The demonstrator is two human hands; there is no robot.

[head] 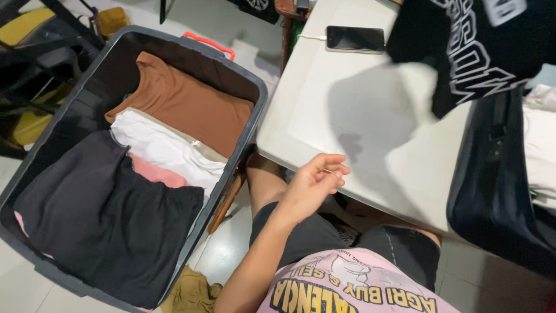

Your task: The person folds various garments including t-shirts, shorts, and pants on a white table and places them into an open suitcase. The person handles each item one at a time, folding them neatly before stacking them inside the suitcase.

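My left hand (pixel 313 182) hovers empty, fingers loosely curled and apart, just below the near edge of the white table (pixel 324 116), above my lap. A black T-shirt with white print (pixel 469 46) hangs lifted over the table's far right and casts a shadow on the tabletop. My right hand is out of view, and what holds the shirt is hidden. To the left of my hand stands a dark grey plastic bin (pixel 260 98) holding folded clothes: a brown top (pixel 185 101), a white garment (pixel 165 148), a pink one (pixel 153 172) and a black one (pixel 104 214).
A black phone (pixel 355 39) with a white cable lies at the table's far edge. A dark bag (pixel 492 179) with white cloth (pixel 541 145) stands on the right. An olive cloth (pixel 191 293) lies on the tiled floor by the bin. Yellow and black clutter sits at the far left.
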